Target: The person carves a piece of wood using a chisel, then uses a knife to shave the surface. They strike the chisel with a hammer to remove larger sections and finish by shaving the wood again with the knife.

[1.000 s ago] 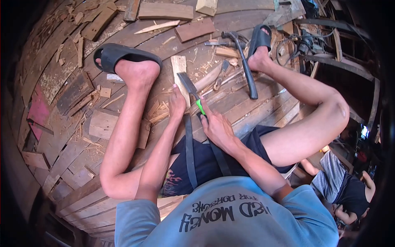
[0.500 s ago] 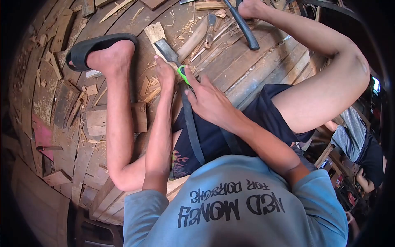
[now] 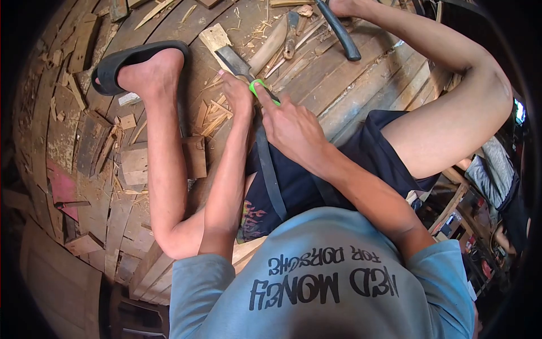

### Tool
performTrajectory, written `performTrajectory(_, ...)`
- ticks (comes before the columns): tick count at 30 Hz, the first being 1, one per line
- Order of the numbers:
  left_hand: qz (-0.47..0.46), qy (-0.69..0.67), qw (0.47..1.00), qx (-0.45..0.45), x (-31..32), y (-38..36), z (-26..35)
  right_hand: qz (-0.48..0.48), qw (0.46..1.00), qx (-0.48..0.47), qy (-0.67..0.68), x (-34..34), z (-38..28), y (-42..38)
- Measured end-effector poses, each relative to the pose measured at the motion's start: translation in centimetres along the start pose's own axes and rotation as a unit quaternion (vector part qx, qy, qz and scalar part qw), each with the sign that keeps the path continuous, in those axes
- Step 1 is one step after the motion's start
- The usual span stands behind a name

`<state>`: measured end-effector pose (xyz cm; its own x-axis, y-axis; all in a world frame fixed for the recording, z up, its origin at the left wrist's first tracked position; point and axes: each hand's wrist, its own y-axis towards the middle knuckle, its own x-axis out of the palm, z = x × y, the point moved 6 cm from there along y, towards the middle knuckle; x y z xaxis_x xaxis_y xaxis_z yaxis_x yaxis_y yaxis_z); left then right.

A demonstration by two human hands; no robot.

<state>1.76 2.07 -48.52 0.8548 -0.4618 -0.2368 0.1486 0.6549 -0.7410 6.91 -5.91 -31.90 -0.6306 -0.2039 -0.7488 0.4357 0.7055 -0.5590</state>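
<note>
"Chisel [image 3: 236,64] in the right hand [image 3: 291,121]?"

"Yes, that hand is wrapped round its green-and-black handle [image 3: 255,85]; the blade [image 3: 228,56] lies just ahead, over a wood strip [image 3: 214,37]."

"And the left hand [image 3: 237,92]?"

"Beside the chisel, against the strip's near part; its fingers are partly hidden, so whether it grips can't be told."

"What changed?"

"The chisel sits closer to the left hand than a second ago, so both hands probably work one stretch of wood."
</note>
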Motion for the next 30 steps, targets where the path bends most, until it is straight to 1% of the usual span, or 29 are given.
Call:
performTrajectory(2,-0.036,-0.011,0.999,-0.019,0.4,-0.3,0.2,0.026,0.999,0.005,0.019,0.8,0.1,0.0)
performTrajectory(3,-0.017,-0.007,1.000,0.018,0.3,-0.1,0.2,0.027,0.999,0.006,0.020,0.6,0.2,0.0)
performTrajectory(4,-0.017,-0.006,1.000,0.019,0.6,0.2,-0.1,0.027,0.999,0.002,0.019,0.4,0.3,0.0)
performTrajectory(6,0.025,-0.026,0.999,-0.006,0.5,0.1,-0.2,0.027,0.999,-0.003,0.019,-0.2,0.4,-0.3)
performTrajectory(7,0.026,-0.027,0.999,-0.004,0.4,-0.2,0.3,0.026,1.000,0.002,0.017,-0.5,0.4,-0.5)
performTrajectory(9,-0.006,-0.052,0.998,-0.035,0.5,-1.0,0.7,0.026,1.000,0.005,0.015,-0.8,0.6,-0.2)
performTrajectory(10,-0.006,-0.052,0.998,-0.036,0.6,-0.9,0.4,0.043,0.999,-0.005,0.014,-0.9,0.7,0.3)
performTrajectory(12,-0.009,-0.084,0.996,-0.007,0.8,-0.7,0.6,0.059,0.998,-0.014,0.016,-1.0,1.1,1.4)
performTrajectory(15,-0.008,-0.070,0.997,-0.029,0.6,-0.9,0.9,0.062,0.997,-0.035,0.006,-1.3,0.7,2.2)
performTrajectory(16,-0.005,-0.071,0.997,-0.030,0.4,-0.8,0.8,0.044,0.999,-0.027,0.004,-1.4,0.4,1.7)
performTrajectory(18,-0.016,-0.005,1.000,-0.004,0.3,-0.8,1.2,0.026,0.999,-0.018,0.001,-1.2,0.2,1.3)
performTrajectory(22,-0.014,-0.041,0.999,-0.022,0.5,-1.0,1.0,0.035,0.999,-0.018,-0.004,-1.2,0.0,1.2)
performTrajectory(24,0.026,-0.020,0.999,-0.021,0.3,-0.4,0.6,0.031,0.999,-0.017,-0.016,-1.3,0.1,1.2)
performTrajectory(25,0.027,-0.023,0.999,-0.021,0.3,-0.4,0.8,0.038,0.999,-0.028,-0.019,-1.4,0.1,1.1)
performTrajectory(27,-0.012,-0.021,0.999,-0.026,0.4,-0.6,0.7,0.041,0.998,-0.036,-0.023,-1.4,0.1,1.0)
performTrajectory(28,-0.012,-0.022,0.999,-0.027,0.6,-0.4,0.4,0.045,0.998,-0.032,-0.020,-1.3,0.1,1.4)
performTrajectory(30,-0.039,-0.084,0.995,-0.034,1.3,0.0,-0.6,0.045,0.999,-0.026,-0.015,-1.2,-0.1,3.0)
